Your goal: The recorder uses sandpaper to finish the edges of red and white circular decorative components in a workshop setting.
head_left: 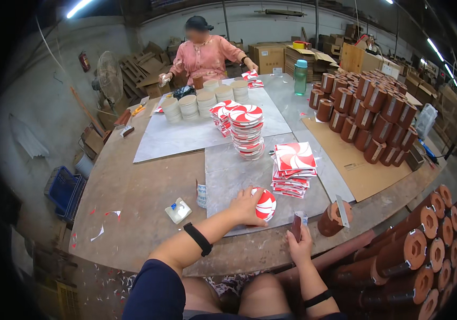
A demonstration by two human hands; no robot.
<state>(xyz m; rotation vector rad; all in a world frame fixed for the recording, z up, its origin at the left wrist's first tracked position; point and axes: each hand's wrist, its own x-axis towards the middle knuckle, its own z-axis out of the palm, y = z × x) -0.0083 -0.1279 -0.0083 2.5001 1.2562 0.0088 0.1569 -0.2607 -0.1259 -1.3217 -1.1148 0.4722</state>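
My left hand [244, 207] grips the left side of a round disc [266, 205] with a red-and-white swirl face, low over the grey board [220, 181]. Just right of it, my right hand [300, 245] pinches a folded piece of sandpaper [297, 228], brown on one side, pale with blue print on the other. The sandpaper and disc are apart. Beyond them rise a tall stack of swirl discs [247, 133] and a pile of square swirl sheets [294, 166]. A second curled sandpaper piece [201, 194] stands left of my left hand.
A brown cylinder [329, 223] with a metal blade [342, 212] on top stands near the right edge. Many brown cylinders [364, 114] are heaped at far right, more [420, 250] below. Across the table, a person [205, 56] works beside plain disc stacks [206, 101].
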